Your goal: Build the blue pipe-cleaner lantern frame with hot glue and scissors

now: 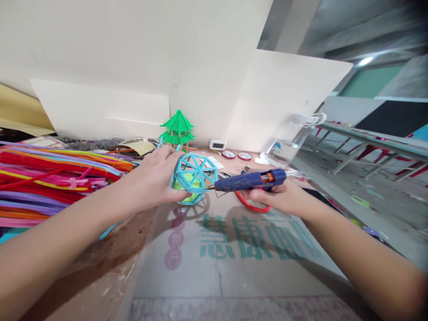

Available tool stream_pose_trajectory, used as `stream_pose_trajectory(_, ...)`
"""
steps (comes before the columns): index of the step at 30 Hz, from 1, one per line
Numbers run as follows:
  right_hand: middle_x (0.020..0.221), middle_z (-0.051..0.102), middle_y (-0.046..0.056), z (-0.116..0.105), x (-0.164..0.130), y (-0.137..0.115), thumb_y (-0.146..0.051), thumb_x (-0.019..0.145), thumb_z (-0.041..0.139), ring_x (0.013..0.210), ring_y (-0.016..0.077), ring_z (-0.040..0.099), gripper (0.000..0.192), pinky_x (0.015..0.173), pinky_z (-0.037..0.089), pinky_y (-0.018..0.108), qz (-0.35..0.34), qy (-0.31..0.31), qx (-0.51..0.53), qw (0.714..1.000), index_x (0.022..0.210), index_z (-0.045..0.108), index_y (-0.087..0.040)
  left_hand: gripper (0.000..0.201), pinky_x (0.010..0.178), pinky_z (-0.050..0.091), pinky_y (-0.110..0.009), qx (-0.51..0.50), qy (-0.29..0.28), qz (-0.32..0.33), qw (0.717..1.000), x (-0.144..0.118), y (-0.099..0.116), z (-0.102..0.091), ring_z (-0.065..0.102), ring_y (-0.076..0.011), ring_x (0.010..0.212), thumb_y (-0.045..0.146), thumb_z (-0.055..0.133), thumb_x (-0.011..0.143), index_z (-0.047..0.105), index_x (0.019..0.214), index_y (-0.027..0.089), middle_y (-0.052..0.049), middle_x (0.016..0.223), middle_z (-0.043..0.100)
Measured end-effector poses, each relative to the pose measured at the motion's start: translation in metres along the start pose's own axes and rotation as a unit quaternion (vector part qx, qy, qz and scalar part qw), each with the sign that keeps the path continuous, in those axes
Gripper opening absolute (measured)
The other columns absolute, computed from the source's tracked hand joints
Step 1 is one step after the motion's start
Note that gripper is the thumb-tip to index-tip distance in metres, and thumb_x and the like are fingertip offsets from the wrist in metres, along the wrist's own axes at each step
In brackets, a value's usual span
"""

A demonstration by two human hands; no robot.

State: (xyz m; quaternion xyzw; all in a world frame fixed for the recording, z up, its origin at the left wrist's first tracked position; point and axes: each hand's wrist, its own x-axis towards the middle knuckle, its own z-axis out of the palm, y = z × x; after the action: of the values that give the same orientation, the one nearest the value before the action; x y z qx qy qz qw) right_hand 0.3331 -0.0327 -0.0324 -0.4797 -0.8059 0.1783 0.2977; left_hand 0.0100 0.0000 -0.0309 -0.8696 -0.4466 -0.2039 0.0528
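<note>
My left hand (165, 174) is closed around the left side of a light-blue openwork frame (197, 171), built of thin fuzzy strips in triangles, with a yellow-green base inside. In my right hand (281, 196) is a dark blue glue gun (247, 181), pointing left. Its metal nozzle meets the frame's lower right edge or lies just in front of it; I cannot tell which. A red ring-shaped handle (252, 204) shows beneath the glue gun, beside my right fingers. Behind the frame stands a green tiered pagoda model (179, 127).
Bundles of coloured pipe cleaners (50, 183) lie at the left. Farther back are a small digital clock (217, 144), two round red-rimmed discs (236, 155) and a clear water bottle (289, 138). A printed cardboard sheet (200, 276) covers the work surface before me.
</note>
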Motion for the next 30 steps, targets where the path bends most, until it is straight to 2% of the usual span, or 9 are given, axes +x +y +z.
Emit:
stream_pose_trajectory(4, 0.077, 0.075, 0.007, -0.0014, 0.0008, -0.0033, -0.081, 0.083, 0.062, 0.073, 0.0232, 0.069, 0.063, 0.066, 0.058, 0.033, 0.010, -0.048, 0.017, 0.999, 0.084, 0.076, -0.020, 0.082, 0.103, 0.049, -0.050, -0.004, -0.008, -0.002, 1.000, 0.0002, 0.0007, -0.0012, 0.056, -0.0368, 0.116, 0.051, 0.071, 0.074, 0.054, 0.142, 0.009, -0.017, 0.119, 0.053)
stream_pose_trajectory(6, 0.078, 0.076, 0.007, -0.0018, 0.0018, -0.0036, -0.079, 0.083, 0.063, 0.073, 0.0233, 0.070, 0.061, 0.067, 0.058, 0.033, 0.018, -0.060, 0.016, 0.998, 0.086, 0.077, -0.020, 0.084, 0.103, 0.049, -0.051, -0.006, -0.008, -0.003, 1.000, 0.0000, 0.0006, -0.0010, 0.056, -0.0373, 0.116, 0.052, 0.071, 0.074, 0.053, 0.143, 0.009, -0.017, 0.119, 0.053)
stream_pose_trajectory(10, 0.066, 0.068, 0.003, 0.0002, 0.0034, -0.0017, -0.078, 0.081, 0.065, 0.064, 0.0203, 0.063, 0.059, 0.059, 0.054, 0.030, 0.012, -0.022, -0.011, 1.000, 0.074, 0.071, -0.020, 0.076, 0.103, 0.049, -0.050, -0.009, -0.004, -0.004, 1.000, -0.0006, 0.0000, 0.0005, 0.057, -0.0367, 0.115, 0.052, 0.070, 0.074, 0.058, 0.136, 0.010, -0.016, 0.118, 0.053)
stream_pose_trajectory(12, 0.067, 0.068, 0.003, 0.0013, 0.0042, -0.0016, -0.077, 0.082, 0.065, 0.066, 0.0206, 0.064, 0.058, 0.060, 0.055, 0.031, 0.003, -0.006, -0.016, 1.000, 0.075, 0.071, -0.021, 0.073, 0.102, 0.049, -0.049, -0.003, -0.002, -0.002, 1.000, -0.0007, 0.0000, 0.0008, 0.057, -0.0363, 0.115, 0.051, 0.070, 0.074, 0.059, 0.133, 0.009, -0.016, 0.117, 0.053)
stream_pose_trajectory(17, 0.072, 0.072, 0.004, 0.0022, 0.0060, -0.0051, -0.071, 0.084, 0.067, 0.070, 0.0227, 0.067, 0.050, 0.068, 0.058, 0.035, -0.029, -0.015, -0.017, 0.999, 0.079, 0.073, -0.021, 0.075, 0.103, 0.049, -0.050, 0.003, -0.009, -0.003, 1.000, 0.0002, 0.0006, 0.0000, 0.056, -0.0376, 0.116, 0.053, 0.070, 0.074, 0.058, 0.133, 0.009, -0.018, 0.119, 0.053)
stream_pose_trajectory(23, 0.072, 0.072, 0.005, 0.0026, 0.0057, -0.0050, -0.065, 0.086, 0.066, 0.070, 0.0234, 0.067, 0.045, 0.067, 0.058, 0.035, -0.034, -0.014, -0.030, 0.999, 0.081, 0.073, -0.021, 0.072, 0.102, 0.050, -0.051, 0.002, 0.003, 0.003, 1.000, -0.0006, -0.0001, 0.0006, 0.057, -0.0379, 0.115, 0.052, 0.071, 0.074, 0.058, 0.131, 0.012, -0.017, 0.119, 0.054)
stream_pose_trajectory(30, 0.070, 0.071, 0.003, 0.0032, 0.0063, -0.0071, -0.068, 0.086, 0.067, 0.068, 0.0216, 0.066, 0.049, 0.066, 0.057, 0.033, -0.043, -0.009, -0.026, 0.999, 0.085, 0.075, -0.020, 0.073, 0.101, 0.050, -0.052, 0.008, 0.004, 0.005, 1.000, -0.0011, -0.0004, 0.0013, 0.058, -0.0392, 0.114, 0.053, 0.071, 0.075, 0.058, 0.131, 0.009, -0.019, 0.120, 0.054)
